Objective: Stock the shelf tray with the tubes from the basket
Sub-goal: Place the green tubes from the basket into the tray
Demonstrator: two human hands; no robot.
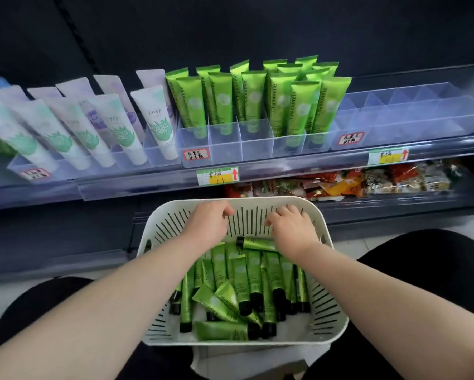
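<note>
Several shelved tubes (251,97) read "Chamomile"; price tags (218,175) bear red arrows.

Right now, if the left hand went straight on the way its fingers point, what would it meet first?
Probably the far basket wall: the left hand sits before it, curled fingers aimed at its slots. Depth is unclear; they may already touch.

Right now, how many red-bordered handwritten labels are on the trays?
3: the left label on the white-tube tray, the middle label on the green-tube tray, the right label on the right-hand tray. Others may be off-frame.
</note>
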